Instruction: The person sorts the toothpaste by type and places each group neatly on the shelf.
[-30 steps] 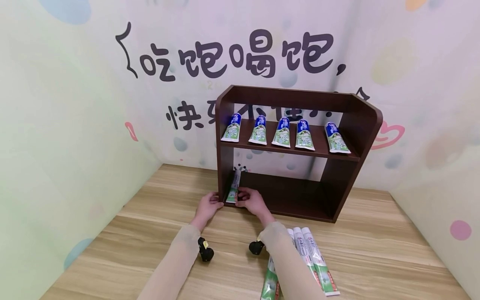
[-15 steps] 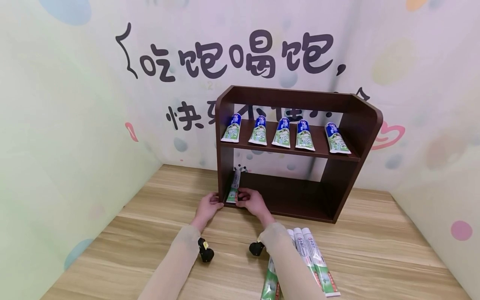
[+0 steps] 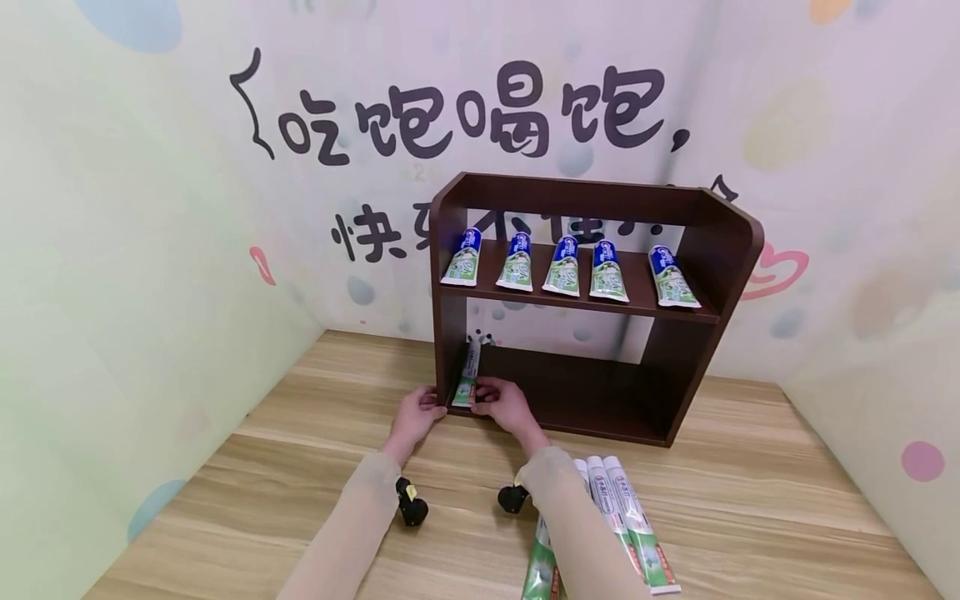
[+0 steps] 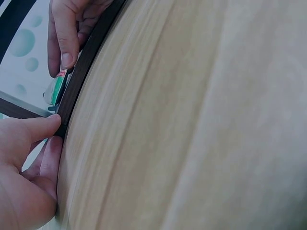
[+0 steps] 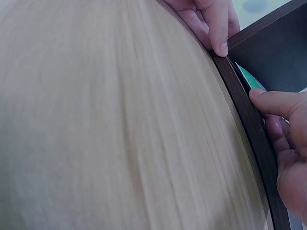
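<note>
At the lower left of a dark brown two-tier shelf (image 3: 600, 427), a white, green and red toothpaste tube (image 3: 467, 379) lies on the bottom board with its flat end toward the front. My right hand (image 3: 508, 406) pinches that end; in the right wrist view, the thumb rests over the tube's green corner (image 5: 249, 79). My left hand (image 3: 416, 414) holds the shelf's front left bottom corner, with thumb and fingers on the edge in the left wrist view. Fingers behind the tube are partly hidden.
Several blue and green toothpaste tubes (image 3: 564, 267) lie in a row on the upper tier. More white and green tubes (image 3: 637, 525) lie on the wooden table (image 3: 780, 492) at front right, partly under my right sleeve (image 3: 585, 525). A printed wall (image 3: 187, 250) stands behind.
</note>
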`<state>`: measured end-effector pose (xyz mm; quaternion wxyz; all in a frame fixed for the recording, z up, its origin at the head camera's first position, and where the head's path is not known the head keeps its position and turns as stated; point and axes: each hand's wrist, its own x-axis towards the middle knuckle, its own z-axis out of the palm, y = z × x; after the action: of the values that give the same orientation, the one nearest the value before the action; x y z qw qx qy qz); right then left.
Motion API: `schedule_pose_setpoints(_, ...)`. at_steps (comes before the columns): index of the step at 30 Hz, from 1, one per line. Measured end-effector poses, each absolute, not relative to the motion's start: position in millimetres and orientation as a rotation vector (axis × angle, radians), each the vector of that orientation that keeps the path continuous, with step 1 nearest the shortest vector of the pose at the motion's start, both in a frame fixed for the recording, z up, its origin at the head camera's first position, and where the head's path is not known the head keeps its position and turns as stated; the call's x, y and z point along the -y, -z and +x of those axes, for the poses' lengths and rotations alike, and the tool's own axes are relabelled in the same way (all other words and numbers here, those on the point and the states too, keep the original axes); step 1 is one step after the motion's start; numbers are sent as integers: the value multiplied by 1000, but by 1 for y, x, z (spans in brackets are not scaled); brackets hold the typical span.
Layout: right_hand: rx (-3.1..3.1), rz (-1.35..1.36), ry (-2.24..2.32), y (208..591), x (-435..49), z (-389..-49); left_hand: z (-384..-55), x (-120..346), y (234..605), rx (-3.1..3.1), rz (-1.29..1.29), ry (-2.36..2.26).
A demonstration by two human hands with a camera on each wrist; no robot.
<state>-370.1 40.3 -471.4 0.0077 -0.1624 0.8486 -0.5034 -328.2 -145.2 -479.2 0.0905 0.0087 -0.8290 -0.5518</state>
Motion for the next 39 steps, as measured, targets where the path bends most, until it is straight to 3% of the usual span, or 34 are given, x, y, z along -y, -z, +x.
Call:
schedule_pose_setpoints(23,-2610,-543,1581,468,-43,-369,-331,145,480,2461,13,1636)
schedule_pose_setpoints(39,-2576,-624,1426,418,-87,-331,-327,147,482,2474,9,1625)
